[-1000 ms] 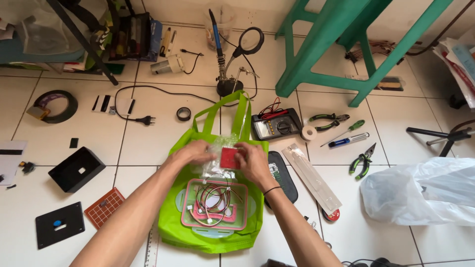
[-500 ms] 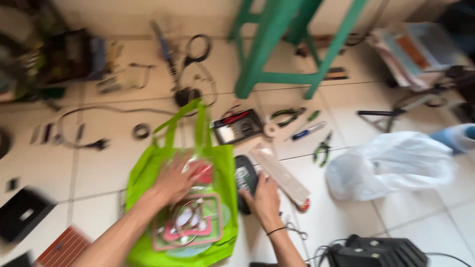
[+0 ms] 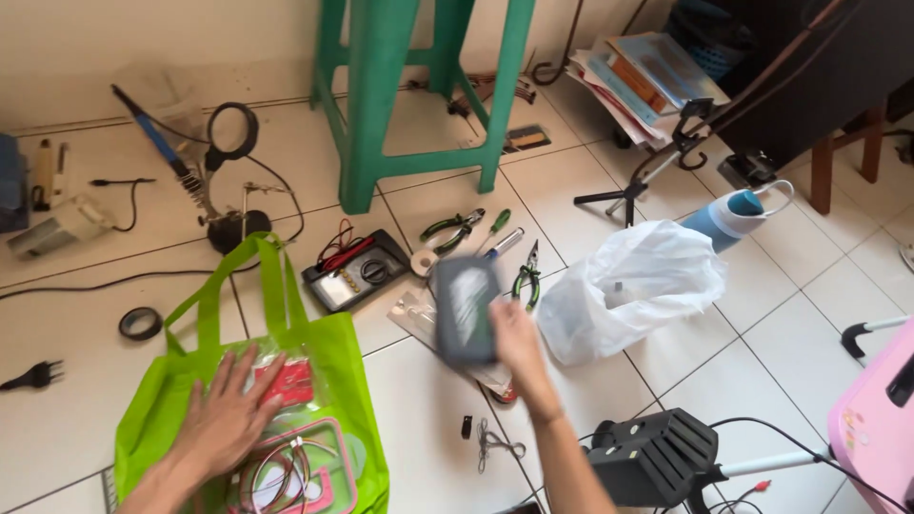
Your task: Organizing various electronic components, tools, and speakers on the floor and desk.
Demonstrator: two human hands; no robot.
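Lifting a dark zip case (image 3: 466, 310) off the floor is the step in hand, judged from its blur and raised position at centre frame.

- Green stool (image 3: 409, 86), upper centre: stands on the tiled floor (image 3: 781, 324), well apart from both hands.
- White plastic bag (image 3: 633, 286), right of centre: lies just beside the raised case.
- Green tote bag (image 3: 238, 381), lower left: lies flat, with a small red packet (image 3: 290, 383) in clear wrap on top.
- Left hand (image 3: 228, 419): rests palm down on the tote bag, fingers spread apart, touching the packet.
- Right hand (image 3: 519, 345): fingers clamped on the lower end of the case.
- Multimeter (image 3: 357, 271) and pliers (image 3: 526, 278): on the floor behind the case.

Next move, as a judgement: keep a firm grip and a clear path over the tools.
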